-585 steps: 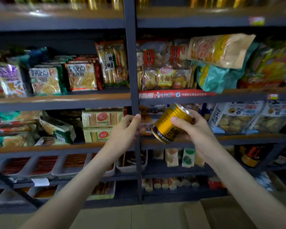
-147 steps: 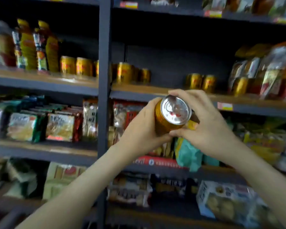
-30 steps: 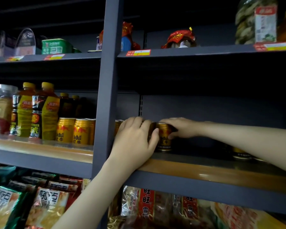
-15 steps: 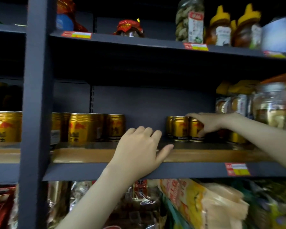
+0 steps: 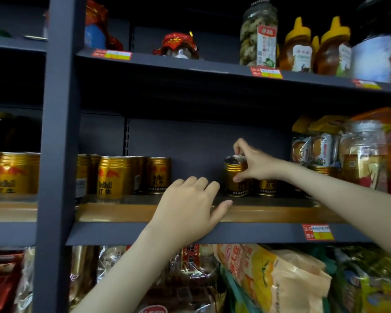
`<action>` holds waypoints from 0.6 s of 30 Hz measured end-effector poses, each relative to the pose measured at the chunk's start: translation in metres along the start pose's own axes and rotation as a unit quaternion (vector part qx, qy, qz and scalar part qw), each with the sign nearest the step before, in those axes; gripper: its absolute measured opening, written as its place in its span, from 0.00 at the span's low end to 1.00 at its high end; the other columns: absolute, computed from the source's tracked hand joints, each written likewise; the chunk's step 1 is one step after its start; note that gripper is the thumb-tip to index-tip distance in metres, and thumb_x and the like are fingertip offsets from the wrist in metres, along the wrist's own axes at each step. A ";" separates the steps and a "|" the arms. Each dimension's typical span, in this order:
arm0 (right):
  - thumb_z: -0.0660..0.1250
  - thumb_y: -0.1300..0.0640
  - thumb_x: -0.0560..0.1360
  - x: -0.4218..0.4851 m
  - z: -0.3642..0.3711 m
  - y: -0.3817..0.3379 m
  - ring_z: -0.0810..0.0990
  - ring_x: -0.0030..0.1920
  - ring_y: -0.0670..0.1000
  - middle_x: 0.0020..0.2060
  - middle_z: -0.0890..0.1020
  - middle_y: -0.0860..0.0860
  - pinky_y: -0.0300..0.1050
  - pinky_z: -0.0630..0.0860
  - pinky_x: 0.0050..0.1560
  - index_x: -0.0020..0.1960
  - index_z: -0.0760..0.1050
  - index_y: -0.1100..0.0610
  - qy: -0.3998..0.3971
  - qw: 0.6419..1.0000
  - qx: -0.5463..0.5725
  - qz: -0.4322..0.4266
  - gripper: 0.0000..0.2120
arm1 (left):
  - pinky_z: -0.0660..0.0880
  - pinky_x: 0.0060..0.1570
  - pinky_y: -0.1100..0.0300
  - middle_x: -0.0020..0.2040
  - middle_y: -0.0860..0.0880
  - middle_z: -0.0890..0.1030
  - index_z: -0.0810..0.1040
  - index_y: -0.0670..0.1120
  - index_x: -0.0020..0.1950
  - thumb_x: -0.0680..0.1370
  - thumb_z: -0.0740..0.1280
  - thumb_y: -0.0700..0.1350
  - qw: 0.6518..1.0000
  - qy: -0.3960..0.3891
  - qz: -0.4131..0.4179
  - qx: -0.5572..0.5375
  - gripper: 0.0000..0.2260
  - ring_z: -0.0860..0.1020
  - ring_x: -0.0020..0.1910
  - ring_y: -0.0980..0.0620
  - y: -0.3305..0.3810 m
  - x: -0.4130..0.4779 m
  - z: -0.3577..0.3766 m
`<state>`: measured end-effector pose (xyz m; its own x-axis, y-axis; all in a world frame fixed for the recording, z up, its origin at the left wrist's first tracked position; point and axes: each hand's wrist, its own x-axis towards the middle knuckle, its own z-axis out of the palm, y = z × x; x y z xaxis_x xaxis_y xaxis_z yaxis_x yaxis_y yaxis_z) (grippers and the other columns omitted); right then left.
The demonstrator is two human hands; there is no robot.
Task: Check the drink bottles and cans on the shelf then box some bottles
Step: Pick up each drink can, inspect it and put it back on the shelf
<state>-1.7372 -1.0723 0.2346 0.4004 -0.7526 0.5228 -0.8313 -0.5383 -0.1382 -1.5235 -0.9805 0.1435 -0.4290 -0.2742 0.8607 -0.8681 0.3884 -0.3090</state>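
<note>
A gold drink can [image 5: 234, 177] stands on the middle shelf [image 5: 269, 213], and my right hand [image 5: 252, 162] grips it round its top rim with curled fingers and thumb. Another gold can [image 5: 266, 187] sits just right of it, partly behind my wrist. My left hand [image 5: 191, 207] rests flat on the shelf's wooden front edge, fingers straight, holding nothing. A row of several gold cans [image 5: 113, 175] lines the same shelf to the left, and more gold cans [image 5: 11, 172] stand beyond the dark upright post [image 5: 59, 154].
Clear jars of snacks [image 5: 361, 154] crowd the shelf at the right. The upper shelf holds a tall jar [image 5: 257, 35] and honey bottles [image 5: 298, 46]. Snack bags [image 5: 273, 281] fill the shelf below. A price tag [image 5: 317, 232] is on the shelf's front lip.
My right hand has shifted from the cans' sides to grip one can by its top. My left hand stays on the shelf edge. The view has moved slightly closer.
</note>
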 end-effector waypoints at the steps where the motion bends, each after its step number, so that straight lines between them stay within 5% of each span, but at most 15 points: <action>1: 0.78 0.57 0.66 -0.005 -0.001 -0.007 0.74 0.50 0.48 0.50 0.71 0.46 0.41 0.72 0.43 0.55 0.59 0.49 0.014 1.000 0.015 -0.005 0.31 | 0.73 0.33 0.58 0.37 0.52 0.81 0.81 0.49 0.47 0.79 0.52 0.60 1.000 0.003 -0.004 -0.001 0.23 0.79 0.35 0.52 0.000 0.000 0.000; 5: 0.80 0.58 0.63 -0.039 -0.016 -0.039 0.76 0.57 0.49 0.52 0.71 0.44 0.44 0.73 0.56 0.57 0.58 0.47 0.121 0.989 0.075 -0.037 0.35 | 0.76 0.36 0.56 0.43 0.49 0.83 0.81 0.45 0.55 0.79 0.52 0.61 0.999 0.028 -0.035 -0.023 0.25 0.81 0.40 0.49 -0.002 0.003 -0.002; 9: 0.79 0.62 0.64 -0.090 -0.036 -0.074 0.74 0.62 0.45 0.57 0.72 0.44 0.49 0.76 0.61 0.56 0.58 0.40 0.207 0.969 0.121 -0.067 0.36 | 0.77 0.51 0.52 0.57 0.43 0.81 0.74 0.39 0.66 0.76 0.59 0.60 0.991 0.072 -0.079 -0.077 0.29 0.80 0.54 0.44 0.004 0.009 -0.007; 12: 0.79 0.64 0.64 -0.132 -0.043 -0.101 0.73 0.63 0.44 0.59 0.71 0.42 0.48 0.73 0.64 0.57 0.59 0.35 0.243 0.955 0.138 -0.095 0.39 | 0.69 0.64 0.52 0.69 0.42 0.73 0.64 0.39 0.74 0.73 0.69 0.59 0.972 0.096 -0.076 -0.201 0.37 0.72 0.67 0.44 0.022 0.016 -0.022; 15: 0.79 0.65 0.64 -0.173 -0.041 -0.125 0.71 0.65 0.41 0.62 0.71 0.41 0.36 0.69 0.64 0.63 0.60 0.38 0.237 0.955 0.137 -0.114 0.41 | 0.66 0.70 0.54 0.72 0.51 0.69 0.60 0.51 0.75 0.71 0.73 0.55 0.909 0.081 -0.049 -0.407 0.37 0.67 0.71 0.53 0.048 0.017 -0.044; 18: 0.79 0.64 0.65 -0.215 -0.027 -0.135 0.67 0.69 0.40 0.66 0.67 0.39 0.36 0.67 0.67 0.70 0.56 0.35 0.212 0.956 0.150 -0.133 0.47 | 0.69 0.63 0.64 0.63 0.67 0.67 0.59 0.63 0.67 0.69 0.72 0.53 0.875 0.106 -0.046 -0.471 0.31 0.69 0.64 0.63 0.074 -0.012 -0.063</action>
<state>-1.7216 -0.8281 0.1636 0.3371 -0.3861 0.8587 -0.5488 -0.8216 -0.1540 -1.5667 -0.8934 0.1359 -0.2256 -0.2111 0.9511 -0.2635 0.9531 0.1490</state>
